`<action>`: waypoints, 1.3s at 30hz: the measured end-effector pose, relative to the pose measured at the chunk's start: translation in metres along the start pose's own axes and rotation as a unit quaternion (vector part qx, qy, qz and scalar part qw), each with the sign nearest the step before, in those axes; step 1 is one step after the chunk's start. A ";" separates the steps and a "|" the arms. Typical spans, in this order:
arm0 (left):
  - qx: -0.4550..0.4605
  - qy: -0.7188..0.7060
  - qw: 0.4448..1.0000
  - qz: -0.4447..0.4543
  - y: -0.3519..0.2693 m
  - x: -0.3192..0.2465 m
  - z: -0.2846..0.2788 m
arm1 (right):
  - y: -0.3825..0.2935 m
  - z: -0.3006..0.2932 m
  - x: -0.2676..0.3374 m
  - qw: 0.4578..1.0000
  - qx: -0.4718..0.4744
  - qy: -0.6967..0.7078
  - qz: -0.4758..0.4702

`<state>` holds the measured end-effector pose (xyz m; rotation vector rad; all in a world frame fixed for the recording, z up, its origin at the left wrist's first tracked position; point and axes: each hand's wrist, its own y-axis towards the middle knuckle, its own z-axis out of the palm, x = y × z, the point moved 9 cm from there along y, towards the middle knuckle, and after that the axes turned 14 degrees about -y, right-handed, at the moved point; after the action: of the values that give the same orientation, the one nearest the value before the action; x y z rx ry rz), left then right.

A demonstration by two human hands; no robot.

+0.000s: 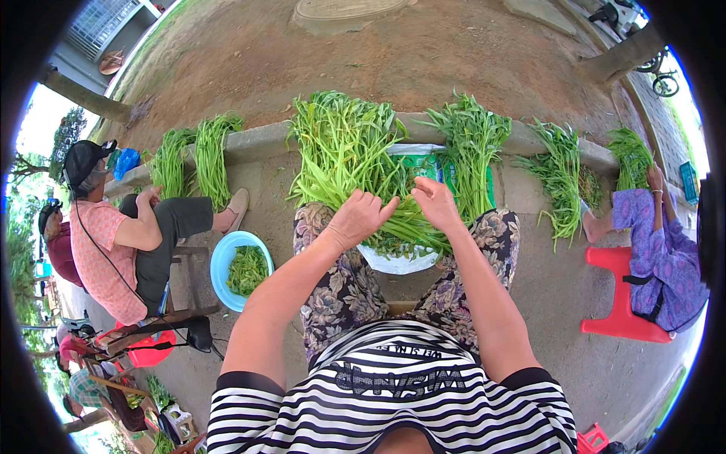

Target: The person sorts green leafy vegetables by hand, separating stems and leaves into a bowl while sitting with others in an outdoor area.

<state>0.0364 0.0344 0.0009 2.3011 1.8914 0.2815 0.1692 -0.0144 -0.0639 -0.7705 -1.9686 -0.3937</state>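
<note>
My left hand (363, 215) lies over the stems at the lower edge of a big pile of leafy green vegetables (340, 142), fingers curled; whether it grips a stem is unclear. Close to its right, my right hand (435, 201) is raised with thumb and forefinger bent towards each other; nothing plain shows between them. Loose green stems (408, 224) lie below both hands, above a white sack (397, 262) with leaves on it between my knees. A bundle of greens (472, 153) with long stems rests on a green and white bag at the right.
A light blue basin (217, 272) holding picked leaves stands at my left. Beyond it a person in a pink shirt (108, 249) sits. More bundles (211, 162) lean on the concrete curb (258, 142). On the right, a person in purple (661, 255) sits on a red plastic stool (615, 323).
</note>
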 end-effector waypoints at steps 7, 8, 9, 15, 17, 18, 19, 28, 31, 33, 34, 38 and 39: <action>0.001 -0.001 1.000 -0.011 -0.001 0.004 0.002 | -0.028 0.025 0.033 0.962 0.116 -0.191 -0.159; 0.001 -0.002 1.000 -0.007 -0.003 0.004 0.004 | -0.031 0.029 0.038 0.956 0.137 -0.208 -0.156; 0.001 -0.003 1.000 0.000 -0.003 0.003 0.006 | -0.032 0.033 0.039 0.943 0.158 -0.246 -0.159; -0.010 -0.027 1.000 -0.002 -0.004 0.004 0.006 | -0.026 0.051 0.036 0.876 0.298 -0.337 -0.175; 0.003 -0.031 0.999 -0.005 -0.004 0.004 0.004 | -0.018 0.049 0.025 0.906 0.295 -0.265 -0.148; 0.009 -0.034 0.999 -0.006 -0.003 0.005 0.003 | -0.014 0.049 0.018 0.919 0.293 -0.228 -0.134; 0.009 -0.037 0.999 -0.004 -0.003 0.004 0.003 | -0.013 0.050 0.012 0.915 0.291 -0.232 -0.156; -0.010 -0.067 0.998 0.007 -0.005 0.006 -0.001 | -0.027 0.047 0.032 0.882 0.294 -0.310 -0.198; -0.023 -0.072 0.997 -0.008 -0.006 0.010 -0.003 | -0.028 0.032 0.040 0.922 0.184 -0.279 -0.196; -0.026 -0.078 0.997 -0.014 -0.005 0.010 -0.003 | -0.028 0.028 0.037 0.932 0.173 -0.262 -0.179; -0.022 -0.075 0.997 -0.014 -0.005 0.010 -0.002 | -0.028 0.028 0.036 0.933 0.165 -0.261 -0.186; -0.020 -0.077 0.997 -0.006 -0.006 0.009 0.000 | -0.030 0.031 0.039 0.917 0.200 -0.279 -0.200; -0.023 -0.079 0.997 -0.002 -0.005 0.009 -0.002 | -0.029 0.032 0.037 0.920 0.203 -0.271 -0.196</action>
<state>0.0325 0.0443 0.0017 2.2186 1.7931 0.1371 0.1163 -0.0052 -0.0465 -0.2148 -2.6235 0.0204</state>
